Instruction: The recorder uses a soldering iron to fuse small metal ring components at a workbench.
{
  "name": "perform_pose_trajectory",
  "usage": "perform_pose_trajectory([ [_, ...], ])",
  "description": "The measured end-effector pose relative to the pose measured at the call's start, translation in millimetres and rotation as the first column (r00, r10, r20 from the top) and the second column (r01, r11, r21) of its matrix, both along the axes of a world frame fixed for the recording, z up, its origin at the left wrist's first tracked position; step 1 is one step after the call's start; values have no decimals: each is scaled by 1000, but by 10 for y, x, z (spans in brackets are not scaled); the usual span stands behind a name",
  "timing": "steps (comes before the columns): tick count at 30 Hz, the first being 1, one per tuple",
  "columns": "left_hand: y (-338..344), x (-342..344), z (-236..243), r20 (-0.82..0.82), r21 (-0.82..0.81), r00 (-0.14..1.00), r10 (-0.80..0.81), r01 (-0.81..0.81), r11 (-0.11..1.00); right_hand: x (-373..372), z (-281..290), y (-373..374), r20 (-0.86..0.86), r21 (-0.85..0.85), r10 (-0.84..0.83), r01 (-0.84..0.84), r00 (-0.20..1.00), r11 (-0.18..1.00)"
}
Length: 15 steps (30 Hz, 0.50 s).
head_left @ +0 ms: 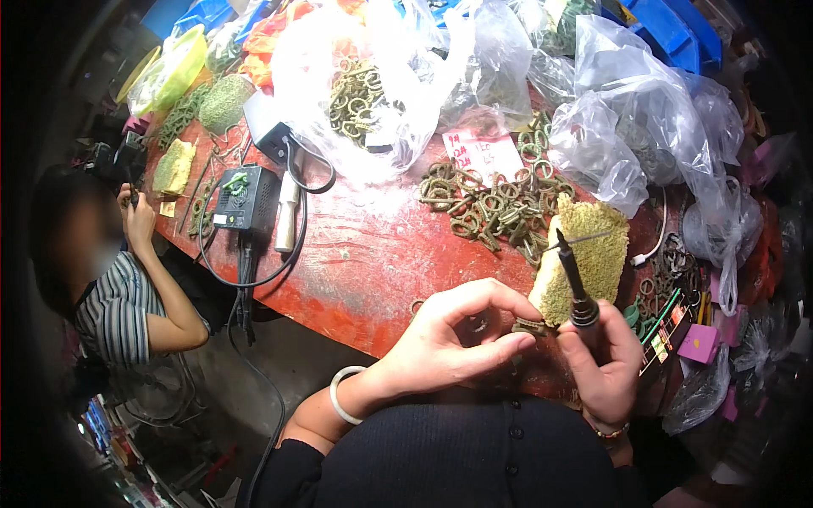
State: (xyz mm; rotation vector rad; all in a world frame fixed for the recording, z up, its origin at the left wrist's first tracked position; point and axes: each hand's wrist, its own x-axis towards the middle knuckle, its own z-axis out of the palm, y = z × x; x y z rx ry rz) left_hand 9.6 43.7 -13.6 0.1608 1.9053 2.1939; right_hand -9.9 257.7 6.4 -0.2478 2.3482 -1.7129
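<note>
My right hand is closed round the handle of a black soldering iron, its pointed tip upward. Thumb and forefinger of my left hand come together on a small greenish ring, partly hidden by the fingers. Just behind both hands lies a yellow-green rough sponge-like block, with a thin dark strip across it beside the iron's tip. Beyond my left hand is a heap of olive-green rings on the red tabletop.
A black power box with cables stands at the left. Clear plastic bags crowd the back, one holding more rings. A paper slip lies by the heap. Another person sits at the left edge. Pink blocks lie at right.
</note>
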Motion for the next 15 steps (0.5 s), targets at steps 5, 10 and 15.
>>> perform_pose_trajectory([
  [5, -24, -13, 27, 58, -1, 998, 39, -39, 999, 61, 49, 353, -379, 366, -28, 178, 925, 914],
  [10, 3, -17, -45, 33, 42, 997, 74, -76, 996, 39, 48, 424, -516, 635, 149, 260, 843, 727],
  [15, 26, -28, -22, 21, 69, 998, 58, -59, 996, 91, 19, 285, -464, 329, -87, 263, 882, 907],
])
